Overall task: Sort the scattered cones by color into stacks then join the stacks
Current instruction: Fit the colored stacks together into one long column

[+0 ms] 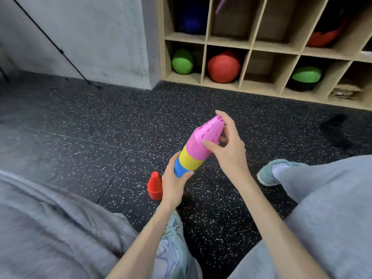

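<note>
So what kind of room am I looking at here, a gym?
Most likely a gym or fitness studio. The floor is black speckled rubber, and the wooden cubby shelf against the wall holds heavy-looking balls, such as a red ball and a green ball.

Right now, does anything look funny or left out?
Yes. The red cones sit alone on the floor, while both hands, left and right, hold the tilted pink, yellow and blue stack.
</note>
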